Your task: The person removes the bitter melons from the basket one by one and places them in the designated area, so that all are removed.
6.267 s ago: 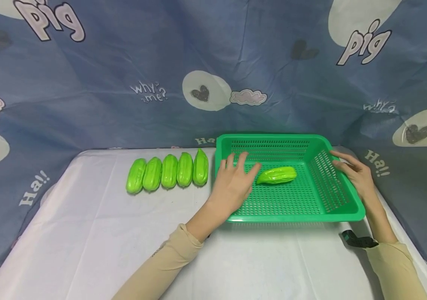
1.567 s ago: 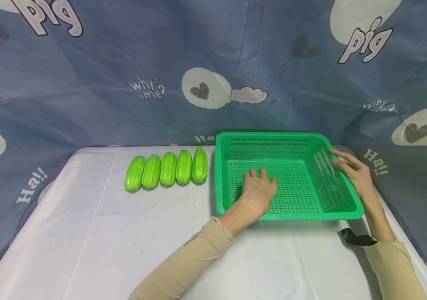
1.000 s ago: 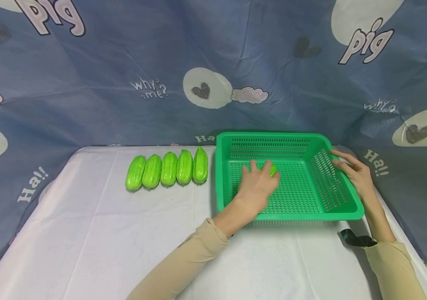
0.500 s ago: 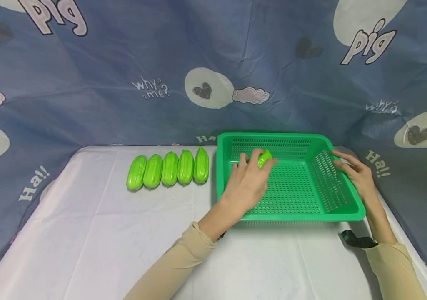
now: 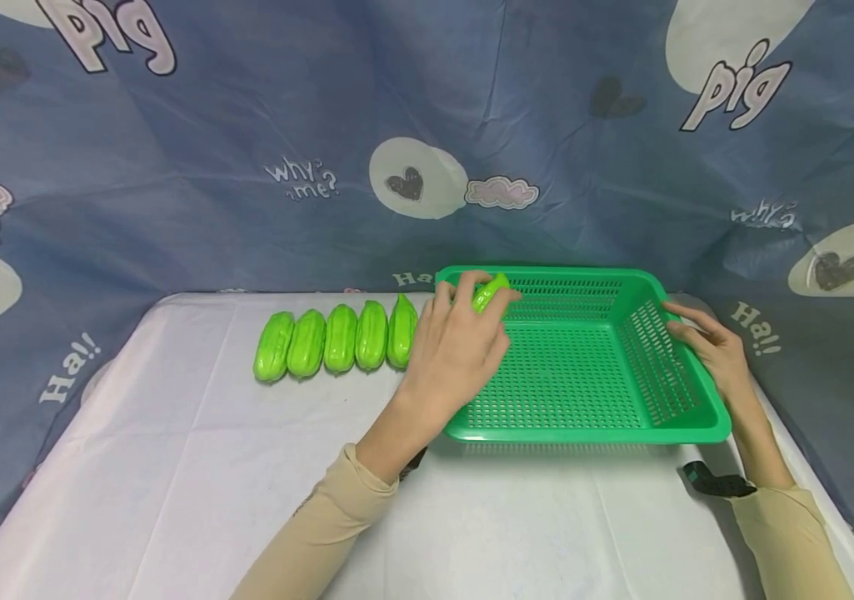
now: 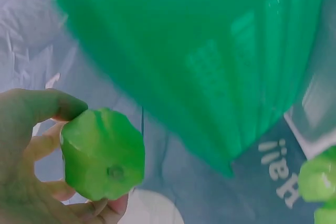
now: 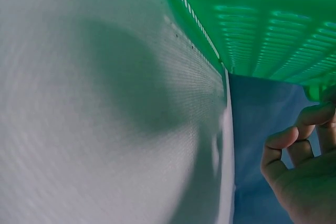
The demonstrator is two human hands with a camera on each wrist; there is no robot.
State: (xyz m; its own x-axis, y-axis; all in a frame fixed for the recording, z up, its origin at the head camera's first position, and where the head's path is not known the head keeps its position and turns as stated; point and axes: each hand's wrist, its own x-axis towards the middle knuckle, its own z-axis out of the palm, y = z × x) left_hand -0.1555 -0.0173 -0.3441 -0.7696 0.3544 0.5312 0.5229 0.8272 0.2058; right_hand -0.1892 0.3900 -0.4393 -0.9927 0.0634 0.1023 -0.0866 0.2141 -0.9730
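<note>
My left hand point(image 5: 451, 346) grips a light green, ridged bitter melon point(image 5: 491, 292) over the left rim of the green plastic basket point(image 5: 584, 435). In the left wrist view, the rounded end of this bitter melon point(image 6: 107, 153) shows between thumb and curled fingers, beside the basket's outer wall point(image 6: 178, 77). My right hand point(image 5: 710, 346) holds the basket's right rim; in the right wrist view its bent fingers point(image 7: 310, 116) are at the rim's underside. Several similar bitter melons point(image 5: 340, 337) lie side by side in a row left of the basket, the rightmost partly hidden by my left hand.
A white cloth point(image 5: 247, 483) covers the table. Behind it hangs a blue printed curtain point(image 5: 322, 233), close to the basket's back rim. The basket's perforated floor point(image 5: 569, 383) shows to the right of my left hand.
My left hand reached into the basket, took hold of the bitter melon there, lifted it and carried it left to the rim. My right hand has stayed on the basket's right rim.
</note>
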